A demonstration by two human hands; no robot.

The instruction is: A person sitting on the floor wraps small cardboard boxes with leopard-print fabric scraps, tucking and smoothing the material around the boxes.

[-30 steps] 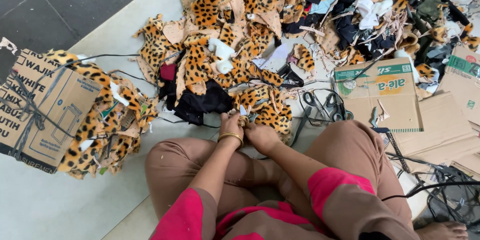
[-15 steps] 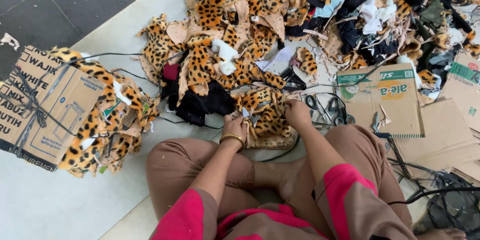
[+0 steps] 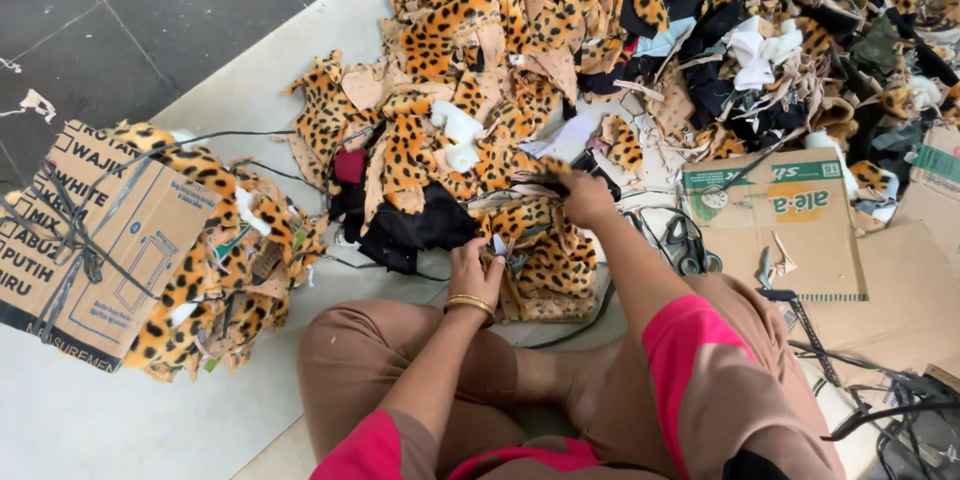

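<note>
Viewing from the head camera: a cardboard box (image 3: 95, 240) at the floor's left edge spills leopard-print scraps (image 3: 215, 260) from its open side. A flattened carton (image 3: 790, 230) lies on the floor to the right. Left hand (image 3: 475, 275), grip closed, pinches a leopard-print plush piece (image 3: 545, 260) just ahead of the crossed legs. Right hand (image 3: 585, 198), grip closed on that piece's far edge, has moved up and away from where it was half a second ago. Fabric is furry, spotted and irregularly cut.
</note>
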